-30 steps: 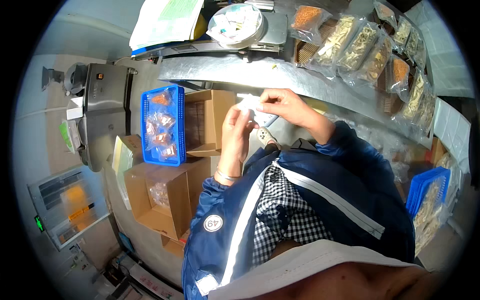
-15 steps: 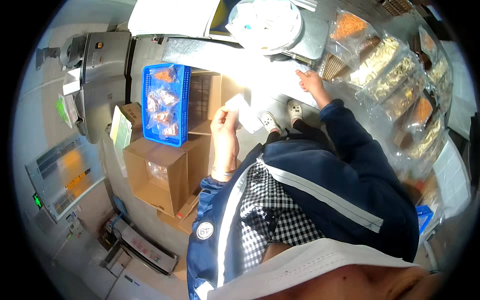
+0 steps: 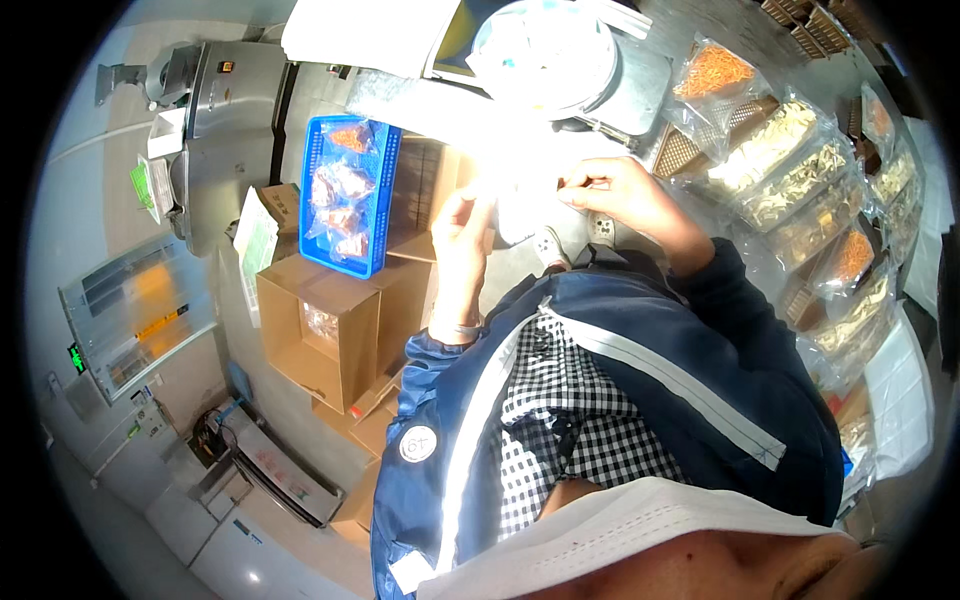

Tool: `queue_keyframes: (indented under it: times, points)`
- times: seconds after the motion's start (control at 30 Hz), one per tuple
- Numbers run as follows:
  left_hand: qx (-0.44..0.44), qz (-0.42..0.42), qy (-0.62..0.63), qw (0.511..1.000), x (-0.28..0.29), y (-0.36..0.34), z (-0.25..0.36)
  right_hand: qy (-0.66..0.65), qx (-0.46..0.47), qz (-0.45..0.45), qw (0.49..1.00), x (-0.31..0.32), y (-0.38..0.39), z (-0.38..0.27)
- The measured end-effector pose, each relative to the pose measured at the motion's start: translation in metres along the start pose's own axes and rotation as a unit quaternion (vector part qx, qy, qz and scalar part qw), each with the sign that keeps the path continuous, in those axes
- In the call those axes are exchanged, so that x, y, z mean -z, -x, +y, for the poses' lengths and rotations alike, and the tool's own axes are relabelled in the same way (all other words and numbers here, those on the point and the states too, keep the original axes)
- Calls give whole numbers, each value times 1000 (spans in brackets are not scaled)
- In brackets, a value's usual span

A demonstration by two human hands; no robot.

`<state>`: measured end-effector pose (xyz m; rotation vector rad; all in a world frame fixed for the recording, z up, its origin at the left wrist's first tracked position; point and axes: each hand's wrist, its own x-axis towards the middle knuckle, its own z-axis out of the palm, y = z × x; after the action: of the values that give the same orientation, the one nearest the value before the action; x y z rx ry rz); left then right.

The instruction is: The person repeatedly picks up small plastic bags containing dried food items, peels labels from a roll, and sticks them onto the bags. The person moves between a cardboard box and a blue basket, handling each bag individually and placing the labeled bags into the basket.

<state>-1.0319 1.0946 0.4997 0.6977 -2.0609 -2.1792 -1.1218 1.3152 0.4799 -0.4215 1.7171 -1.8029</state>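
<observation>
A navy jacket [image 3: 730,370] is worn, edged by a pale stripe [image 3: 478,420] at six o'clock and a second stripe [image 3: 680,395] at four. Its left sleeve [image 3: 437,365] is marked at seven by a round white badge [image 3: 418,444]. A thin band [image 3: 466,330] is worn beyond it. A black-and-white checked garment [image 3: 575,410] is exposed toward five; pale spotted shoes [image 3: 601,228] are worn at two.

White, sheet-like item [image 3: 522,212] held up in the fingers of the left hand [image 3: 463,228], glare bleaching its surface, outline partly lost, right hand [image 3: 612,192] at its far side.
</observation>
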Motion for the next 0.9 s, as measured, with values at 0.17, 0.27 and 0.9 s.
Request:
queue_keyframes:
  times: [0.17, 0.27, 0.9]
  points:
    - [-16, -31, -57, 998, -3, 8, 14, 71, 72, -30, 994, 3, 2, -26]
    - [-34, -43, -62, 997, -5, 13, 19, 122, 73, -26, 989, 4, 10, -44]
    - [-37, -117, -19, 992, 1, 40, 19, 215, 178, -75, 957, -2, 23, -50]
